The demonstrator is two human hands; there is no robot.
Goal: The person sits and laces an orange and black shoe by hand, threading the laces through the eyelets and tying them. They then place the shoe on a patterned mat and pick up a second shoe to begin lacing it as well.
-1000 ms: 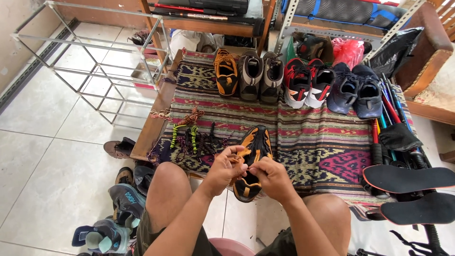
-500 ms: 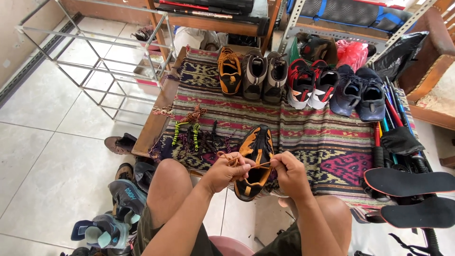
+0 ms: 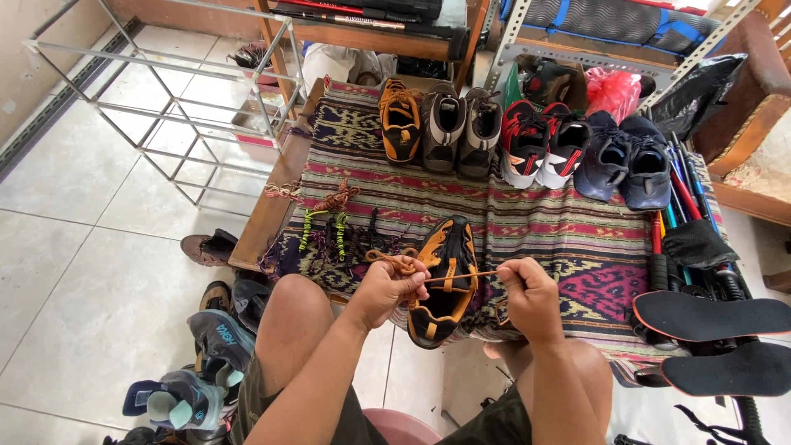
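Note:
An orange and black shoe [image 3: 445, 278] lies on the patterned woven cloth [image 3: 568, 222] near its front edge, toe toward me. An orange lace [image 3: 463, 275] runs taut across the shoe between my two hands. My left hand [image 3: 389, 284] pinches a bunched loop of that lace at the shoe's left side. My right hand [image 3: 527, 292] pinches the lace's other end to the right of the shoe. My bare knees sit just below both hands.
A row of shoes [image 3: 527, 140] lines the cloth's far edge. Loose coloured laces [image 3: 329, 227] lie at the left. Black insoles [image 3: 713, 317] and poles sit at the right. More shoes [image 3: 206, 354] lie on the tiled floor, and a metal rack [image 3: 177, 99] stands at the left.
My hands have moved apart, with the right hand drawing the lace out to the right until it is taut. The shoe has stayed in place.

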